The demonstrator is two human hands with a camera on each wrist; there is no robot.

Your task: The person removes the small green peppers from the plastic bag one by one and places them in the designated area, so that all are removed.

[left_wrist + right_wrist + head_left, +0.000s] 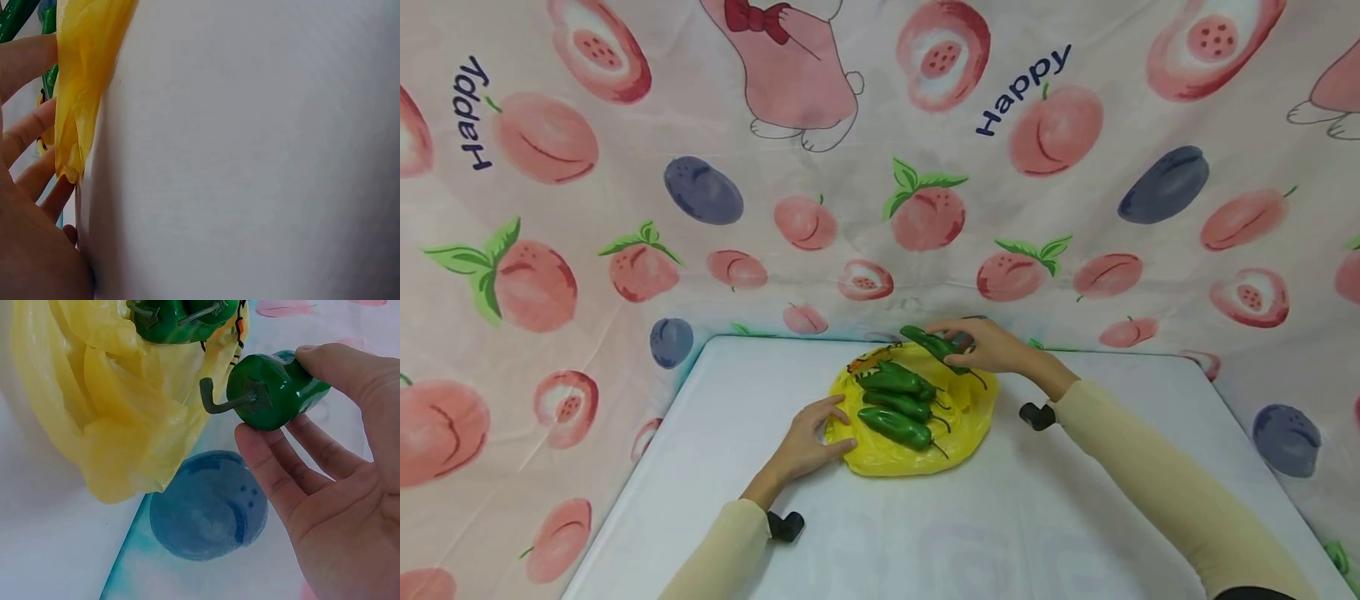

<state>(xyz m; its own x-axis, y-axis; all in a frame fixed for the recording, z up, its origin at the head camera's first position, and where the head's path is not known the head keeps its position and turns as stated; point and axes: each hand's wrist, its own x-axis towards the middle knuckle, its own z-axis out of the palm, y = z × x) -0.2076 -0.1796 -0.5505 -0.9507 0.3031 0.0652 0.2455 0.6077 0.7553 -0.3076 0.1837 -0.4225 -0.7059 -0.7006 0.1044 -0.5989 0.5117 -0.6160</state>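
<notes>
A glossy green pepper (934,345) with a thin dark stem is held by my right hand (988,345), above the far right edge of a yellow plastic bag (958,446). In the right wrist view the thumb and fingers pinch this pepper (275,394) around its sides, its hooked stem facing the bag. Several more green peppers (897,427) lie side by side on the bag, stems to the right. My left hand (811,437) rests at the bag's left edge; in the left wrist view its spread fingers (31,131) touch the yellow plastic (81,81).
The bag lies on a white table (737,392), towards its far edge. Behind it rises a pink fabric sheet (850,192) printed with fruit. A small black device (1037,416) is worn at the right wrist, another (786,526) at the left.
</notes>
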